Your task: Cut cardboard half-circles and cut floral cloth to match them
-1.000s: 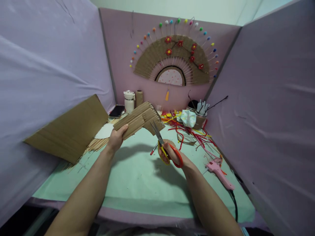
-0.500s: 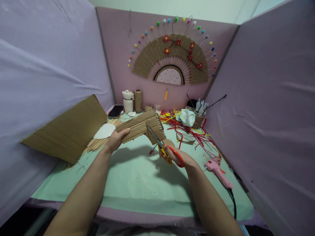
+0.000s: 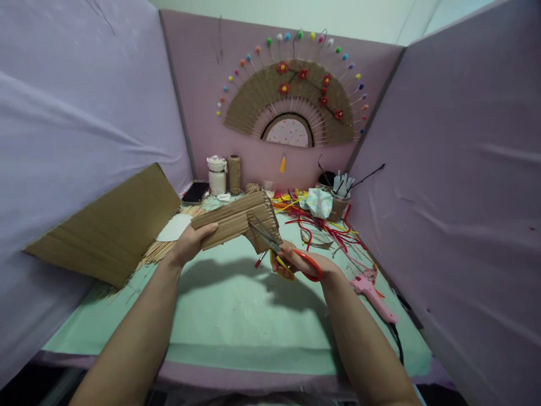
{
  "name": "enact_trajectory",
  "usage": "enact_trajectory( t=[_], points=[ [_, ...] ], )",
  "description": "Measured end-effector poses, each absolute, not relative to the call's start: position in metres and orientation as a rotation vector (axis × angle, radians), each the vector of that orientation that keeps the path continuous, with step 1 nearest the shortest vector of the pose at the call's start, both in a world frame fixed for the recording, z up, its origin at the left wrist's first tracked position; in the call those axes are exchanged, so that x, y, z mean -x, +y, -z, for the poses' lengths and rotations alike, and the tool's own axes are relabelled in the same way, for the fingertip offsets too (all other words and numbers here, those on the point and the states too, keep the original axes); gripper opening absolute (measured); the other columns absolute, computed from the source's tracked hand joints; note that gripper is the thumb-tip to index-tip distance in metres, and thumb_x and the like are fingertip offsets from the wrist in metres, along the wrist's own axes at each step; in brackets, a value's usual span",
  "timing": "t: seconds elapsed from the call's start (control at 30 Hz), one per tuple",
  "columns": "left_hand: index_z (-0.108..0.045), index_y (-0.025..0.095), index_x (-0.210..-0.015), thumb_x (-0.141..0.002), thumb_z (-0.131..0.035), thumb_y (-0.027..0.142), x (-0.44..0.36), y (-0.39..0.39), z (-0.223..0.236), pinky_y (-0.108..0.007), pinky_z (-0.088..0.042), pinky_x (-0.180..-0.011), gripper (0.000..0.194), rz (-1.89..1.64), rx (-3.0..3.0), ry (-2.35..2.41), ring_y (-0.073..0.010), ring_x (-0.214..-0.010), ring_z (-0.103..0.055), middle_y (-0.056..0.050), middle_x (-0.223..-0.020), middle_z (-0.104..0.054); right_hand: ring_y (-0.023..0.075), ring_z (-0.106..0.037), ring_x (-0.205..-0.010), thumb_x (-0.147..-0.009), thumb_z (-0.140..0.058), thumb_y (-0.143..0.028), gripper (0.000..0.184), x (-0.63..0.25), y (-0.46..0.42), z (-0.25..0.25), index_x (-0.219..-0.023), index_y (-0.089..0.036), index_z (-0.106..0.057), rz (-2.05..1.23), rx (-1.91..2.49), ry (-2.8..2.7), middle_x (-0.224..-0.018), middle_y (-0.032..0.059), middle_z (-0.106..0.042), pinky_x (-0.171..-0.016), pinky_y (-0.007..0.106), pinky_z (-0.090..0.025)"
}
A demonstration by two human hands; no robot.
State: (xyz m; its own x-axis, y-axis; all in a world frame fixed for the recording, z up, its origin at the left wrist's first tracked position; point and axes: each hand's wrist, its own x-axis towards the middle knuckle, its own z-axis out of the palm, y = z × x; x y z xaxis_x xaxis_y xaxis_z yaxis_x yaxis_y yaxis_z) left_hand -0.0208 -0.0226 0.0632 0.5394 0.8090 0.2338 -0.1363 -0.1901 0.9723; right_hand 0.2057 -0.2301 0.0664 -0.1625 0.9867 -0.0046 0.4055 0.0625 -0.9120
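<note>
My left hand point(image 3: 191, 241) grips the left end of a piece of corrugated cardboard point(image 3: 228, 219), its thumb lying on top. The piece is held above the table, with a ragged right edge and a cut along its lower side. My right hand point(image 3: 291, 262) is closed round the red and yellow handles of a pair of scissors point(image 3: 265, 234). Their blades are parted and point up-left at the cut in the cardboard. A pen-like stick with a red tip point(image 3: 259, 260) lies on the table beneath, partly hidden by the right hand.
A large cardboard sheet point(image 3: 105, 225) leans at left over thin sticks point(image 3: 154, 252) and a white paper piece point(image 3: 174, 228). Red pipe cleaners point(image 3: 327, 228) lie at right, near a pink glue gun point(image 3: 376, 299). A jar point(image 3: 217, 176) stands behind; a decorated fan point(image 3: 257, 96) hangs on the back wall.
The scissors' handles have spread farther apart and the blades are wider open. The whole view has shifted slightly; both hands keep their holds.
</note>
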Motion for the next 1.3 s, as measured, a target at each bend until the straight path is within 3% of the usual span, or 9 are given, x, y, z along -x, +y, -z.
enact_trajectory(
  t=[0.3, 0.43, 0.73, 0.93, 1.07, 1.3],
  points=[
    [-0.073, 0.016, -0.097, -0.059, -0.081, 0.047, 0.021, -0.011, -0.070, -0.036, -0.055, -0.079, 0.050, -0.977, -1.679, 0.675, -0.0311, -0.093, -0.065, -0.009, -0.097, -0.073, 0.0138, -0.049, -0.049, -0.083, -0.027, -0.078, 0.069, -0.191, -0.202, -0.064, -0.072, -0.019, -0.061, -1.061, 1.537, -1.662, -0.055, 0.0008, -0.053, -0.051, 0.028, -0.041],
    [-0.073, 0.015, -0.097, -0.064, -0.077, 0.050, 0.025, -0.005, -0.062, -0.037, -0.052, -0.087, 0.047, -1.040, -1.671, 0.645, -0.0305, -0.096, -0.064, -0.009, -0.097, -0.073, 0.0136, -0.049, -0.052, -0.083, -0.029, -0.078, 0.071, -0.187, -0.197, -0.060, -0.081, -0.018, -0.067, -1.096, 1.558, -1.646, -0.067, 0.0037, -0.057, -0.052, 0.030, -0.042],
    [-0.071, 0.014, -0.102, -0.064, -0.077, 0.049, 0.029, -0.014, -0.061, -0.044, -0.055, -0.086, 0.053, -0.749, -1.618, 0.610, -0.0316, -0.095, -0.065, -0.010, -0.099, -0.073, 0.0156, -0.055, -0.063, -0.082, -0.018, -0.082, 0.079, -0.183, -0.193, -0.045, -0.088, -0.020, -0.066, -1.016, 1.524, -1.620, -0.078, 0.0065, -0.060, -0.060, 0.031, -0.048],
    [-0.070, 0.017, -0.104, -0.062, -0.079, 0.045, 0.019, -0.027, -0.053, -0.040, -0.057, -0.082, 0.051, -0.713, -1.532, 0.597, -0.0292, -0.095, -0.066, -0.010, -0.104, -0.072, 0.0128, -0.056, -0.056, -0.084, -0.024, -0.079, 0.072, -0.176, -0.191, -0.042, -0.083, -0.017, -0.061, -0.926, 1.602, -1.571, -0.069, 0.0037, -0.060, -0.055, 0.025, -0.047],
    [-0.070, 0.018, -0.101, -0.060, -0.081, 0.041, 0.015, -0.030, -0.051, -0.034, -0.059, -0.071, 0.049, -0.690, -1.422, 0.584, -0.0262, -0.087, -0.067, -0.009, -0.100, -0.073, 0.0115, -0.054, -0.046, -0.090, -0.030, -0.067, 0.062, -0.171, -0.195, -0.051, -0.064, -0.018, -0.056, -0.836, 1.730, -1.533, -0.050, 0.0003, -0.055, -0.050, 0.022, -0.043],
    [-0.068, 0.014, -0.091, -0.057, -0.080, 0.036, 0.011, -0.031, -0.051, -0.024, -0.051, -0.045, 0.042, -0.624, -1.260, 0.527, -0.0174, -0.062, -0.062, -0.008, -0.081, -0.070, 0.0103, -0.044, -0.034, -0.090, -0.043, -0.055, 0.054, -0.155, -0.194, -0.055, -0.051, -0.019, -0.053, -0.692, 1.898, -1.292, -0.036, -0.0024, -0.045, -0.042, 0.023, -0.034]
  ],
)
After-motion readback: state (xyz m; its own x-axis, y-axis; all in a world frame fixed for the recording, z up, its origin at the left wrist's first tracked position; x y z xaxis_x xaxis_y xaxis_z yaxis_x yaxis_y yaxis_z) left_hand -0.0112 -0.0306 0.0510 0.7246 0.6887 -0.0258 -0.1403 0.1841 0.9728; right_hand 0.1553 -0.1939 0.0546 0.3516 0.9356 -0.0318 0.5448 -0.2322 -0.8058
